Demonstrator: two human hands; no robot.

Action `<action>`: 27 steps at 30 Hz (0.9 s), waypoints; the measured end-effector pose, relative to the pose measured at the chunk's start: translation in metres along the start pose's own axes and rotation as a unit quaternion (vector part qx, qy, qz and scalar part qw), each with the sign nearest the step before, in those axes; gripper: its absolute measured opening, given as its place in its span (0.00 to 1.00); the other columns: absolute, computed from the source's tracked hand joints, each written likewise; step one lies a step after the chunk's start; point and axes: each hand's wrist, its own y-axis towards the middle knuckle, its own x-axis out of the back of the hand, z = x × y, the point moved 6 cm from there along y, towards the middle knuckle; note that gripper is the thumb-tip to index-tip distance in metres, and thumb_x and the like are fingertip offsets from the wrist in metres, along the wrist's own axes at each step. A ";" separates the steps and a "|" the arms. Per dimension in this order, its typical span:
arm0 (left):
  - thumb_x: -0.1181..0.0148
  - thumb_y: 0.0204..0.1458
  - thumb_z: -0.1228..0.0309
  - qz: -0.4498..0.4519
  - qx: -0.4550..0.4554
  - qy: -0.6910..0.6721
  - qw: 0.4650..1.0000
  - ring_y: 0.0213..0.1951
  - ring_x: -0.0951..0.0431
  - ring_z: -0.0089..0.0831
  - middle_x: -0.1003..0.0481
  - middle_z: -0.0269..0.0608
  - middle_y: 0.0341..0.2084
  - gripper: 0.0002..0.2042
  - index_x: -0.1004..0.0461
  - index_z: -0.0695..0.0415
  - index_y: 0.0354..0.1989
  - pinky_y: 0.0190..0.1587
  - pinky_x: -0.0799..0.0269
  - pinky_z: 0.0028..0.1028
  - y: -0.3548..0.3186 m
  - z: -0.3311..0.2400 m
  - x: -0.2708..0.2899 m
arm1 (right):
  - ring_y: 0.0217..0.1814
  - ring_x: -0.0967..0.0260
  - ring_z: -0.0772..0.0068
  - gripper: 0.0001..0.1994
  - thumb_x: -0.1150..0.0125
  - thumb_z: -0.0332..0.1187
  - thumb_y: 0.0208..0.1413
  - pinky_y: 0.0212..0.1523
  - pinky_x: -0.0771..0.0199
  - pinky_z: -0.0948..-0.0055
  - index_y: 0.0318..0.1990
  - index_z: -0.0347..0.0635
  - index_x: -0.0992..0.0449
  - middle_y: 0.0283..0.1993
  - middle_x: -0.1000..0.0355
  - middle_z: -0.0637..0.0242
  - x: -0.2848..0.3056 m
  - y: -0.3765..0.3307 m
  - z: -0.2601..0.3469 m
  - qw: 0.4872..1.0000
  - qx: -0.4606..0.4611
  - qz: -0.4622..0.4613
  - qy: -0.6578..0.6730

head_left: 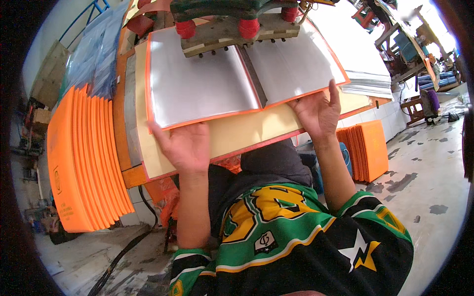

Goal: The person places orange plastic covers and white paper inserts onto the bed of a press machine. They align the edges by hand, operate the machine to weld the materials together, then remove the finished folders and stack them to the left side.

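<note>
An orange folder (217, 120) lies spread open on the worktable, its inside faces covered by shiny pale sheets and a dark strip (254, 76) running down the spine. My left hand (190, 147) holds the near left corner, palm up, fingers tucked under the cover and thumb at its edge. At the near right corner my right hand (320, 111) supports the cover the same way, its thumb pointing up along the edge. The far part of the folder lies beneath the metal bar of a press (242, 37), which has red cylinders and a row of small bolts.
Stacked orange folders (89, 158) hang over the table's left side, below clear bluish plastic sheets (96, 54). More orange folders (368, 148) stand on the floor at right. White sheets (365, 81) are piled at the table's right. A black cable (121, 251) crosses the floor.
</note>
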 end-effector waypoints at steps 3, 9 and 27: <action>0.44 0.69 0.51 -0.087 0.000 0.124 0.988 0.69 0.34 0.38 0.32 0.40 0.69 0.30 0.37 0.57 0.72 0.74 0.41 0.44 -0.002 0.020 0.016 | 0.80 0.45 0.47 0.31 0.46 0.48 0.72 0.78 0.46 0.39 0.75 0.40 0.42 0.77 0.40 0.51 0.007 0.006 -0.001 0.998 -0.003 -0.051 -0.029; 0.41 0.68 0.63 -0.149 0.044 0.101 0.983 0.67 0.31 0.38 0.29 0.40 0.65 0.23 0.34 0.56 0.67 0.71 0.37 0.44 -0.003 0.036 0.022 | 0.79 0.42 0.47 0.28 0.46 0.42 0.74 0.78 0.45 0.41 0.74 0.38 0.41 0.76 0.38 0.50 0.012 0.012 -0.004 0.991 -0.038 -0.123 -0.047; 0.45 0.70 0.69 -0.158 0.054 0.090 0.982 0.66 0.29 0.40 0.27 0.43 0.64 0.19 0.34 0.58 0.66 0.72 0.36 0.48 -0.004 0.035 0.030 | 0.79 0.43 0.47 0.27 0.48 0.43 0.75 0.80 0.47 0.41 0.73 0.39 0.42 0.76 0.39 0.51 0.023 0.013 -0.003 0.995 -0.044 -0.081 -0.048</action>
